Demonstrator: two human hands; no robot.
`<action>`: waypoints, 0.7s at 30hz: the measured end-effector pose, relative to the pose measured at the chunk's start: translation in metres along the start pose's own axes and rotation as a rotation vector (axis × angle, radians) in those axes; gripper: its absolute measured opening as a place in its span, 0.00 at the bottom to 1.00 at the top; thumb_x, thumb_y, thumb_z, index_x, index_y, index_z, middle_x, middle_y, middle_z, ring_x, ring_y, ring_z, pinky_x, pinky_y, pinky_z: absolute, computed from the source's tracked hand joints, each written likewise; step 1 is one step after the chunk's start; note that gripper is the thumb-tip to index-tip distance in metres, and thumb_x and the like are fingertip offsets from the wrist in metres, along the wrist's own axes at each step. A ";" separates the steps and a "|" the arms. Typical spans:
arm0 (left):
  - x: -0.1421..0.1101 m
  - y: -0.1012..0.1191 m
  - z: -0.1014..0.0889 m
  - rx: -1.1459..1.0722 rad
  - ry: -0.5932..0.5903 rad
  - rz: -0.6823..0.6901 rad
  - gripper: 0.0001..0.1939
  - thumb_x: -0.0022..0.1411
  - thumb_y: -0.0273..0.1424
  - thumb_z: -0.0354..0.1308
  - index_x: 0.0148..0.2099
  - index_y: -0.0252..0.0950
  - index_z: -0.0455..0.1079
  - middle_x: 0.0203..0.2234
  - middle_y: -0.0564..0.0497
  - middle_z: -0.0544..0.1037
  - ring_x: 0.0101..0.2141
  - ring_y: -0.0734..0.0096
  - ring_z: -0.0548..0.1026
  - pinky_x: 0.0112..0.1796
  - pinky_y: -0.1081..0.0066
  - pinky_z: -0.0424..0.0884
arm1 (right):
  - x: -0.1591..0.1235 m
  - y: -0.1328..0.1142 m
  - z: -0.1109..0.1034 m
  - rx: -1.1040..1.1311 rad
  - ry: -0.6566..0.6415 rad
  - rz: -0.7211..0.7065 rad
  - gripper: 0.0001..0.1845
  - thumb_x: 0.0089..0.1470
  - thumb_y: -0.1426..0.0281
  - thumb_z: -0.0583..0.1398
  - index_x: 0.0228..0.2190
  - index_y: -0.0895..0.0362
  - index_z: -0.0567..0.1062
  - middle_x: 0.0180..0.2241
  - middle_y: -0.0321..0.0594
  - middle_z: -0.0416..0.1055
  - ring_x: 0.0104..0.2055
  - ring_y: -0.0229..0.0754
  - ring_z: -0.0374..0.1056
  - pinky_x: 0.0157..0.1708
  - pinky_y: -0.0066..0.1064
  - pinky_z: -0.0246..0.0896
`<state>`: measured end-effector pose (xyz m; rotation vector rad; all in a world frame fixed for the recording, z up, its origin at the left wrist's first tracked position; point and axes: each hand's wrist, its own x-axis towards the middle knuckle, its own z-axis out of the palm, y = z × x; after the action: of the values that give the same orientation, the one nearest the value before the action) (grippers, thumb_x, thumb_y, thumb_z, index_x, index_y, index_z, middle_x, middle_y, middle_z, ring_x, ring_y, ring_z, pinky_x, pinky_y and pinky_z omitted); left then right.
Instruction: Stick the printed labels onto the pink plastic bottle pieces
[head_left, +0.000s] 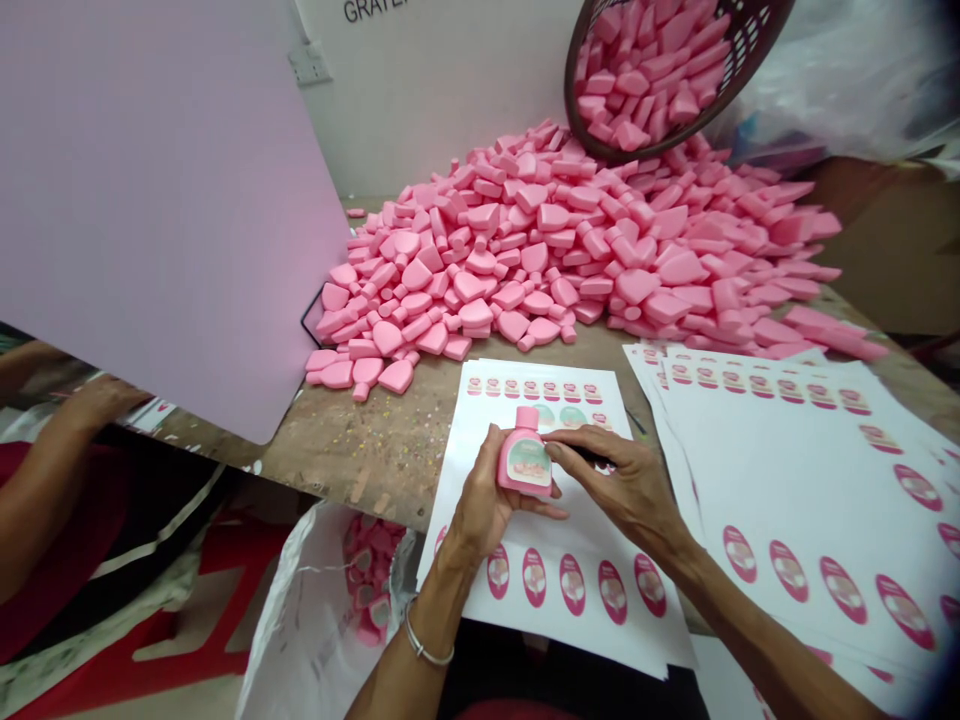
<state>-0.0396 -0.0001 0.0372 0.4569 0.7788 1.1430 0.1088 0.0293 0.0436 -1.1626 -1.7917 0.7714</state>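
A small pink plastic bottle (527,418) stands upright in my left hand (480,505), whose fingers wrap round its base and side. On the bottle's front is a green and white sticker label (529,463). My right hand (634,490) has its thumb and index finger closed at the label's right edge; the other fingers are curled, with something dark partly hidden beneath them. Under both hands lies a white sticker sheet (555,622), printed with pink ovals along the bottom and smaller labels along the top.
More sticker sheets (720,460) lie at right. A big heap of pink bottles (525,240) covers the table's back, below a tipped brown basket (574,110). At left are a large panel (165,200) and a co-worker's arm (82,430). A white sack (300,610) holds labelled bottles.
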 end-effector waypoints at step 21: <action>-0.003 0.002 -0.004 -0.027 -0.121 0.030 0.15 0.62 0.36 0.51 0.48 0.33 0.67 0.34 0.46 0.76 0.32 0.64 0.77 0.34 0.58 0.77 | 0.000 -0.006 -0.004 -0.002 -0.005 -0.044 0.08 0.54 0.64 0.60 0.33 0.52 0.79 0.32 0.38 0.77 0.34 0.42 0.71 0.36 0.35 0.66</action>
<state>-0.0446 -0.0021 0.0365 0.5113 0.6523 1.1414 0.1100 0.0273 0.0504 -1.1197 -1.8174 0.7473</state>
